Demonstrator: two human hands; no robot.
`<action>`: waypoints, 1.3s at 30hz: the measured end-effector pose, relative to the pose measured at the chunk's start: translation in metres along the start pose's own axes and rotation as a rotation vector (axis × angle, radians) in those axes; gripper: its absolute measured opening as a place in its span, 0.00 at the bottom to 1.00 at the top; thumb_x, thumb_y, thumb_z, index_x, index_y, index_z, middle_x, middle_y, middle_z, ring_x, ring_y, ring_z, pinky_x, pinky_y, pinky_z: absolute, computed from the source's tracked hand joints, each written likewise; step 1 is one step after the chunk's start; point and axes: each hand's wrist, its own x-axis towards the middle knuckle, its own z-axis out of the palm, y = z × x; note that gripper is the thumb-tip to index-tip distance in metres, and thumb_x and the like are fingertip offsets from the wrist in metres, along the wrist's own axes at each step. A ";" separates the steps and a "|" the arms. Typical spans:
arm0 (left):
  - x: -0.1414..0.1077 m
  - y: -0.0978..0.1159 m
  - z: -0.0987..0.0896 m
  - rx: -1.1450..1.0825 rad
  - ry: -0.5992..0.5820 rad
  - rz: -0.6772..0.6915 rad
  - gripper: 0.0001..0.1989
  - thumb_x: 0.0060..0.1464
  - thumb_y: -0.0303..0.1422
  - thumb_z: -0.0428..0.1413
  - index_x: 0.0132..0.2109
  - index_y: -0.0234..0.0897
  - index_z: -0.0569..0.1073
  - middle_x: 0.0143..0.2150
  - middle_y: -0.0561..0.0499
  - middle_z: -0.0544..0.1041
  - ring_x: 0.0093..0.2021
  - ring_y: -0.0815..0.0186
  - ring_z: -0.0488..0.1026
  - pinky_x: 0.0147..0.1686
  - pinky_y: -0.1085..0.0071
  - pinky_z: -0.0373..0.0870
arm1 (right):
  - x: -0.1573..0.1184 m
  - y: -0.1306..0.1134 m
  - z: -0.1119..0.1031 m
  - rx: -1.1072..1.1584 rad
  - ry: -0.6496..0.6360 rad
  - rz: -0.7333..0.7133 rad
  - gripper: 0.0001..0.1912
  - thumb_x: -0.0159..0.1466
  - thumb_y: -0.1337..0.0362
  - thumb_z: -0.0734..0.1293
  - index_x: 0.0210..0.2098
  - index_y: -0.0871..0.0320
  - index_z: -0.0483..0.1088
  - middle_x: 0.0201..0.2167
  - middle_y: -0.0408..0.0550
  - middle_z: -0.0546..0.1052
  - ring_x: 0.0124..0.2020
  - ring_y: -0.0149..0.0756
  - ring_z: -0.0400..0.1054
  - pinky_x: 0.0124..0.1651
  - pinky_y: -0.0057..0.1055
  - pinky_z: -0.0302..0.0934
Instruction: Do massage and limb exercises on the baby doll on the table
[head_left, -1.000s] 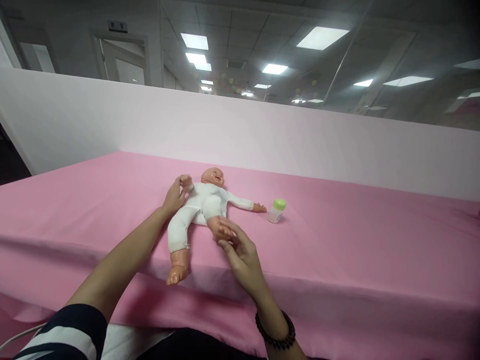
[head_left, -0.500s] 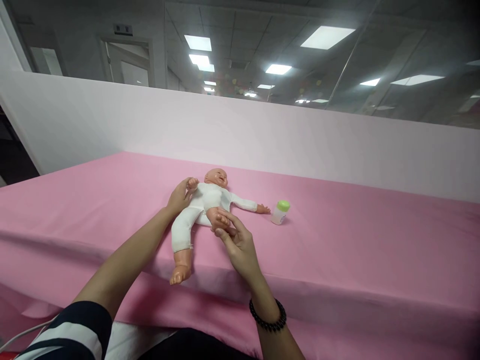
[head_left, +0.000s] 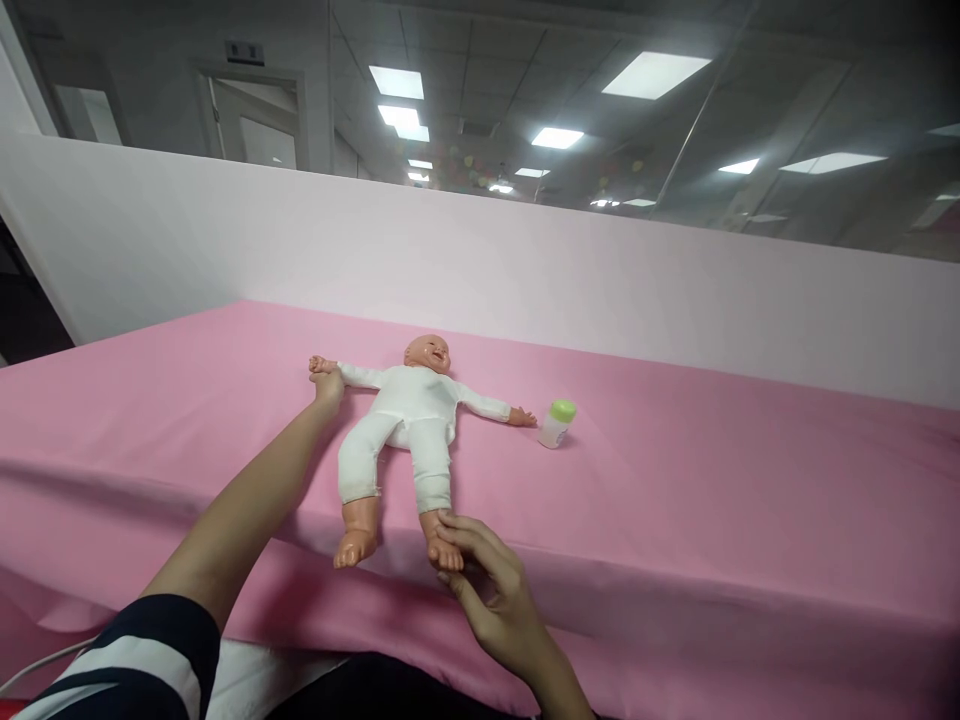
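**Right hand [head_left: 499, 590] at the foot, left hand [head_left: 328, 388] at the wrist of a doll [head_left: 416, 395]**

The right hand pinched one foot of the doll, with the fingers laid over the ankle and instep and the thumb set below, near the toes. A gap showed between the thumb and the palm. The left hand was closed on the doll's wrist at the other side, and the doll's small fist poked out beyond it; most of the left fingertips were hidden.

The doll lay on its back on a pink cloth [head_left: 697, 480], its head away from the person and its bare feet at the front edge. It wore a white suit. Both arms were stretched out sideways, and both legs pointed straight toward the person, slightly apart.

Just beside the doll's free hand, to the right, stood a small pale bottle [head_left: 555, 432] with a green cap [head_left: 562, 410]. Whether the two touched could not be told.

On the person's left arm was a dark sleeve [head_left: 180, 625] with white stripes, and a thin pale cable [head_left: 49, 662] ran near it. Beyond the cloth rose a low white wall [head_left: 525, 265]. Above that, bright ceiling lights [head_left: 655, 75] and a door [head_left: 259, 125] were visible.
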 end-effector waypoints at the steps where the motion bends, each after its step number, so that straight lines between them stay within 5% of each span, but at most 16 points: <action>1: 0.000 0.001 0.001 -0.002 0.041 -0.072 0.23 0.67 0.51 0.49 0.59 0.40 0.63 0.48 0.38 0.75 0.46 0.51 0.78 0.42 0.55 0.77 | 0.001 0.001 0.000 -0.008 -0.007 -0.008 0.24 0.67 0.73 0.68 0.58 0.46 0.75 0.56 0.52 0.79 0.59 0.44 0.76 0.61 0.40 0.73; 4: -0.010 0.013 0.007 -0.018 0.173 -0.207 0.21 0.68 0.45 0.51 0.59 0.38 0.60 0.52 0.36 0.73 0.50 0.52 0.77 0.46 0.56 0.77 | 0.009 0.001 -0.001 0.006 0.023 -0.027 0.24 0.68 0.72 0.68 0.61 0.47 0.74 0.59 0.53 0.78 0.61 0.44 0.74 0.64 0.43 0.71; 6: -0.021 0.026 0.011 0.008 0.159 -0.069 0.19 0.68 0.42 0.52 0.59 0.38 0.59 0.55 0.36 0.73 0.54 0.54 0.76 0.51 0.57 0.75 | 0.021 0.000 0.000 0.051 0.081 -0.012 0.24 0.69 0.70 0.68 0.63 0.48 0.73 0.61 0.53 0.76 0.63 0.45 0.72 0.66 0.45 0.70; 12: -0.046 0.059 0.011 0.432 -0.386 0.663 0.18 0.66 0.34 0.52 0.60 0.37 0.68 0.58 0.39 0.77 0.59 0.54 0.74 0.62 0.52 0.70 | 0.080 0.007 0.020 0.248 0.215 0.109 0.21 0.69 0.65 0.69 0.61 0.50 0.74 0.62 0.52 0.76 0.61 0.47 0.74 0.61 0.46 0.74; 18: -0.045 0.064 0.010 0.580 -0.495 0.891 0.17 0.66 0.30 0.50 0.60 0.36 0.72 0.59 0.38 0.78 0.60 0.52 0.74 0.62 0.51 0.71 | 0.119 0.023 0.043 0.292 0.256 0.098 0.19 0.66 0.65 0.70 0.57 0.54 0.76 0.62 0.54 0.76 0.61 0.49 0.74 0.61 0.47 0.73; 27: -0.044 0.051 0.013 0.221 -0.129 0.428 0.18 0.66 0.34 0.53 0.60 0.37 0.63 0.58 0.38 0.75 0.54 0.54 0.76 0.56 0.54 0.74 | 0.071 0.000 0.019 0.262 0.234 0.073 0.18 0.68 0.64 0.71 0.57 0.52 0.75 0.61 0.55 0.76 0.61 0.47 0.74 0.57 0.43 0.77; 31: -0.035 0.052 0.012 -0.031 0.141 0.039 0.13 0.66 0.35 0.55 0.54 0.40 0.62 0.53 0.39 0.74 0.53 0.54 0.77 0.52 0.56 0.75 | 0.037 -0.008 0.003 0.148 0.129 0.010 0.18 0.67 0.69 0.71 0.55 0.50 0.76 0.57 0.55 0.78 0.59 0.45 0.75 0.54 0.38 0.77; 35: -0.025 0.054 0.007 -0.173 0.269 -0.363 0.11 0.65 0.29 0.53 0.53 0.39 0.61 0.50 0.39 0.72 0.50 0.55 0.78 0.48 0.58 0.78 | 0.015 -0.005 -0.008 0.027 0.008 -0.077 0.21 0.65 0.73 0.69 0.55 0.50 0.74 0.52 0.54 0.79 0.57 0.43 0.76 0.56 0.37 0.75; 39: -0.023 0.057 0.006 -0.223 0.314 -0.455 0.12 0.64 0.27 0.52 0.53 0.36 0.61 0.51 0.38 0.71 0.49 0.56 0.78 0.47 0.59 0.78 | 0.008 0.003 -0.009 -0.037 -0.053 -0.111 0.24 0.65 0.77 0.66 0.56 0.51 0.72 0.49 0.53 0.79 0.56 0.41 0.76 0.56 0.36 0.74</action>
